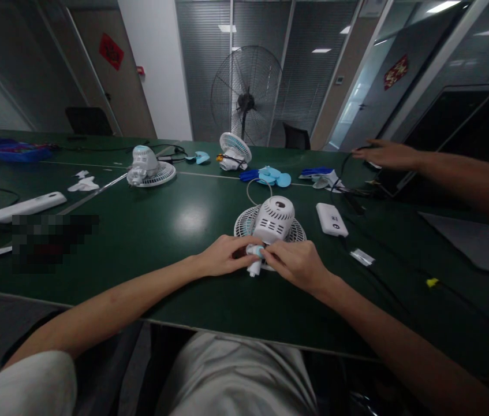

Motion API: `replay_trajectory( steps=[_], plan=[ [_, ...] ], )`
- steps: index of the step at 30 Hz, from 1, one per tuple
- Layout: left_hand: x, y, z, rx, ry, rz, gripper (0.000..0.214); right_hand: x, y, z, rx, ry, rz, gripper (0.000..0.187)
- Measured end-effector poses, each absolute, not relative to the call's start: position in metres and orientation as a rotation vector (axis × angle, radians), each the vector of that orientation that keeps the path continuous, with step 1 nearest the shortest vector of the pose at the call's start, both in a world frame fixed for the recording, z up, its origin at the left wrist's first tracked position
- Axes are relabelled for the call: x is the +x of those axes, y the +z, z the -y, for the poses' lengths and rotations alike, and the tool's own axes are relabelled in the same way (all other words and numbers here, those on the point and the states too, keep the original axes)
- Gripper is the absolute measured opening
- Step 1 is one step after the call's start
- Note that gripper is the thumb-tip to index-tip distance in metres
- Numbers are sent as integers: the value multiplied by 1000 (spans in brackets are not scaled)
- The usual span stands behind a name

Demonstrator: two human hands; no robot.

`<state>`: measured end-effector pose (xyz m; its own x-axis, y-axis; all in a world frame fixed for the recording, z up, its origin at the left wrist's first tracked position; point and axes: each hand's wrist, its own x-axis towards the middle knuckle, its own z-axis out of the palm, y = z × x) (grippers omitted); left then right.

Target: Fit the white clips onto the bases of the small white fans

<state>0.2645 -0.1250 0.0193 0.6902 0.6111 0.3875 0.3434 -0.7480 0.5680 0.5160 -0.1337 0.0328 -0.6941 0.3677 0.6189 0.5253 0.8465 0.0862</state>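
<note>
A white fan head point(275, 219) lies grille-down on the green table in front of me, its motor housing upward. A short white neck with a light blue part point(256, 251) sticks out toward me. From the left, my left hand point(226, 254) is closed round this neck, thumb and fingers on either side. On the other side my right hand point(294, 260) pinches at the light blue part, its fingertips against the neck. My fingers hide part of the joint. A thin pale cable loops up behind the housing.
A co-worker's hand point(385, 155) reaches in at the right, over cables. Right of the fan lies a white power bank point(331, 219). Farther back are blue fan blades point(273, 176), gloves point(320, 176) and two more white fans point(144, 166). A white power strip point(30, 207) lies left.
</note>
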Motion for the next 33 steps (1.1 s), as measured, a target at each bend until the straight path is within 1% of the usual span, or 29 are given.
replay_trajectory(
  steps=[2,3,5,7,9,13,17,21,24,25,28,29,32,33],
  plan=[
    [264,19,125,2442,800,-735,40,521,35,132,-581,-366,2416,16],
    [264,19,124,2443,800,-731,41,525,36,131,-528,-384,2433,17],
    [264,20,124,2443,793,-724,42,533,37,127,-441,-415,2479,28],
    [264,20,124,2442,776,-723,41,538,38,124,-400,-435,2513,32],
    [264,20,124,2441,783,-723,41,538,38,122,-422,-440,2514,29],
    [265,19,125,2443,810,-721,40,525,37,127,-531,-450,2452,17],
    [265,21,126,2447,792,-732,39,514,34,134,-661,-384,2415,25],
    [265,22,126,2452,789,-722,40,521,38,133,-603,-374,2444,20],
    [265,22,124,2458,793,-711,41,532,42,128,-467,-404,2529,31],
    [264,21,124,2459,792,-710,40,534,43,127,-448,-420,2539,32],
    [265,20,124,2465,787,-721,40,530,43,126,-495,-441,2499,20],
    [265,20,124,2469,787,-731,40,526,42,127,-529,-440,2478,19],
    [265,19,124,2475,791,-751,40,515,38,133,-651,-390,2428,30],
    [265,20,124,2473,791,-749,39,512,38,136,-685,-362,2416,31]
  ],
)
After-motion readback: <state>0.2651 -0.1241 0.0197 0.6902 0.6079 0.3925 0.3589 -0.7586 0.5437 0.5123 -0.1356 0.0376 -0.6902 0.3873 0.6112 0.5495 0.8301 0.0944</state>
